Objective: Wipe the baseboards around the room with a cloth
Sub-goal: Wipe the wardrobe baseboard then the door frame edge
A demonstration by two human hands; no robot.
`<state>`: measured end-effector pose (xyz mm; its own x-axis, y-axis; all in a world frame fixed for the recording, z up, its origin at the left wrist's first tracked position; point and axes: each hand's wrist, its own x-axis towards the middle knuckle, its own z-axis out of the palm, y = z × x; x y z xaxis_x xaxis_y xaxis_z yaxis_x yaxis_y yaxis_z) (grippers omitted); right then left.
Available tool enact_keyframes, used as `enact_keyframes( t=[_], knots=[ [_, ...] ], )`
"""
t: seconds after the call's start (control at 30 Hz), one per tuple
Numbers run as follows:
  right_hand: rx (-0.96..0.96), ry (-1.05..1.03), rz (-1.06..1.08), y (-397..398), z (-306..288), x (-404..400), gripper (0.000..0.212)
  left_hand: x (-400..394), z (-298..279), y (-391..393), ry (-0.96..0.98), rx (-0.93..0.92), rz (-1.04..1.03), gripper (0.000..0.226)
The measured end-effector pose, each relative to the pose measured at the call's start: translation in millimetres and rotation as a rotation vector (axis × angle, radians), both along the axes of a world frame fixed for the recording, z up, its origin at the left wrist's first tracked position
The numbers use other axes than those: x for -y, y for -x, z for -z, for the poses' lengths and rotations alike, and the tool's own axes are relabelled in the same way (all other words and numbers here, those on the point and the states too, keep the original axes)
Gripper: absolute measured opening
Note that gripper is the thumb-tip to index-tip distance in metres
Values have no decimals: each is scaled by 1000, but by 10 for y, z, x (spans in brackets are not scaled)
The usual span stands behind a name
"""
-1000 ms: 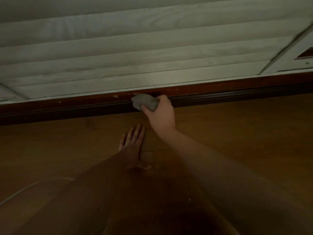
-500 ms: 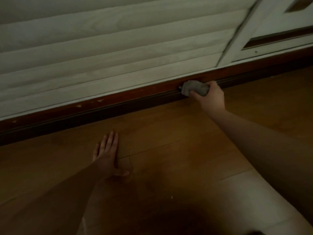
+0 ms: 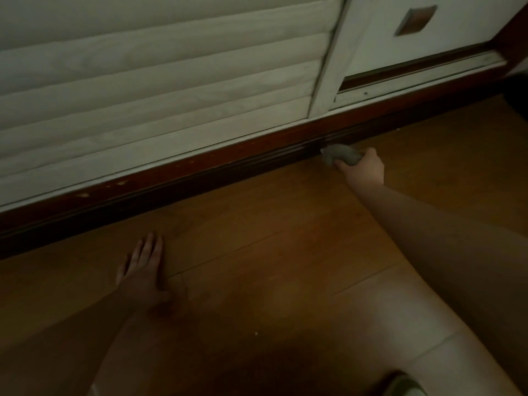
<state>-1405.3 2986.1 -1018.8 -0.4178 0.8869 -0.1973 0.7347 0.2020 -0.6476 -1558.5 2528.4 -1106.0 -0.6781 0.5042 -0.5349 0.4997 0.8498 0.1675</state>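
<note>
Two bare hands show, and one cloth [image 3: 340, 155], one dark red-brown baseboard [image 3: 177, 182] and one wooden floor [image 3: 257, 252]. The right hand [image 3: 361, 170] reaches out on a straight arm, its fingers curled round the bunched grey cloth, which it presses against the lower part of the baseboard where the board meets the floor, below the upright white frame post [image 3: 331, 61]. The left hand [image 3: 144, 268] lies flat on the floor, palm down, fingers straight and held close together, thumb out to the side; it is well apart from the cloth and a little short of the baseboard. The baseboard runs in one unbroken slant from the lower left edge of the view up to the far right, with a few pale chips near its left end. Above it stands a pale panel of horizontal slats [image 3: 157, 90], and to the right of the post a second white panel [image 3: 428, 44] with one small dark square inset and a dark slot along its foot. Right of the cloth the baseboard goes on bare to a dark shape at the right edge, too dim to tell. The floor between the two hands is open planking with visible seams, and one tiny white speck [image 3: 256, 333] lies on it nearer the camera. The light is low and the near floor falls into shadow.
</note>
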Motion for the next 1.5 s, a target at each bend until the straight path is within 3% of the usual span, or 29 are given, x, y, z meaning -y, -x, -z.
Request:
enact_keyframes(
  t=[0.1,0.3,0.5,0.67,0.97,1.27,1.5],
  knots=[
    [-12,52,23,-256,73,45,59,-315,-25,-88,-74,-75,-36,113],
    [-23,53,31,-688,57,-16,56,-1330,-215,-385,-90,-69,526,80],
    [-63,54,90,-1093,42,-77,52,-2324,-249,-621,-59,-139,660,75],
    [-86,53,127,-1324,114,-49,63,-2911,-176,-494,-59,-237,946,73],
    [-152,-34,6,-1066,626,-109,54,-3365,294,-201,-218,-265,892,68],
    [-234,-60,-115,27,1001,-306,51,-3354,318,-157,-225,-239,916,70],
    [-198,-55,-342,97,1044,-761,48,-3340,333,-144,-257,-223,924,72]
  ],
)
